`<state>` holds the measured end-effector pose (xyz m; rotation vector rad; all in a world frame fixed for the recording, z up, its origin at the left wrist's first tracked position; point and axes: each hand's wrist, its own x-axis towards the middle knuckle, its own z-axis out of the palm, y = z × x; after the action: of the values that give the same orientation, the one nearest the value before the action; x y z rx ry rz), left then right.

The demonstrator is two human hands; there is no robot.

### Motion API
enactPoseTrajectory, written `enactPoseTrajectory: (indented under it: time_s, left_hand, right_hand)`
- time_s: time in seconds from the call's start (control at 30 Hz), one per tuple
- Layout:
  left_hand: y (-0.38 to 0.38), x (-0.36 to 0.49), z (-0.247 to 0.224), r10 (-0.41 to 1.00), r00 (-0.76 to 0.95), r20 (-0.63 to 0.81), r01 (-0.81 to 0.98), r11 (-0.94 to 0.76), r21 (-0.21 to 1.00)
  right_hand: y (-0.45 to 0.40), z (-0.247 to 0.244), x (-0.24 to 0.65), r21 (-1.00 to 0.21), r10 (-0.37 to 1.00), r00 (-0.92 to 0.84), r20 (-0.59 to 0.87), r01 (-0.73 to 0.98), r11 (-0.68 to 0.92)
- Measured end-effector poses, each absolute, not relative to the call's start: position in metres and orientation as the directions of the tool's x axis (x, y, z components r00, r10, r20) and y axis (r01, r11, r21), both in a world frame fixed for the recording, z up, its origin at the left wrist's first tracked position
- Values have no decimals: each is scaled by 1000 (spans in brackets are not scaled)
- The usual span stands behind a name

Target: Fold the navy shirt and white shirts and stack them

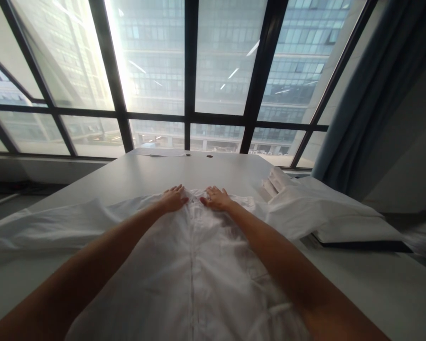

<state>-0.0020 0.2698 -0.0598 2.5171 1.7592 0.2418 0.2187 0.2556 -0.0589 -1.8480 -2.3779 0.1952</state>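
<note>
A white long-sleeved shirt (pixel 163 270) lies spread on the white table, its front placket running down the middle toward me. One sleeve (pixel 57 225) stretches out to the left; the other reaches right, where it meets a pile of white cloth. My left hand (pixel 175 198) rests palm down near the collar, on its left side, fingers stretched forward. On the collar's right side my right hand (pixel 216 198) lies flat with its fingers spread. Both hands press on the fabric without gripping it. My forearms cover parts of the shirt front and sleeves.
Folded white cloth (pixel 341 213) is stacked at the right on something dark and flat (pixel 369 246). At the table's (pixel 156 175) far edge are a thin white sheet (pixel 163 152) and a dark round hole (pixel 209 156). Windows stand beyond, with a blue-grey curtain (pixel 362 104) at right.
</note>
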Motion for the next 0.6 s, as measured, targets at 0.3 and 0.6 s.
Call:
enactPoseTrajectory:
  time_s: [0.3,0.6]
  left_hand:
    - [288,0,-75,935,352,-37,932,-346,112]
    - [257,9,-63,911,392,128,910,-405,91]
  right_hand:
    - [277,-65,222,-154,971,-213,-112,969,195]
    - [221,-57,208,-112,994,-62,92,991,73]
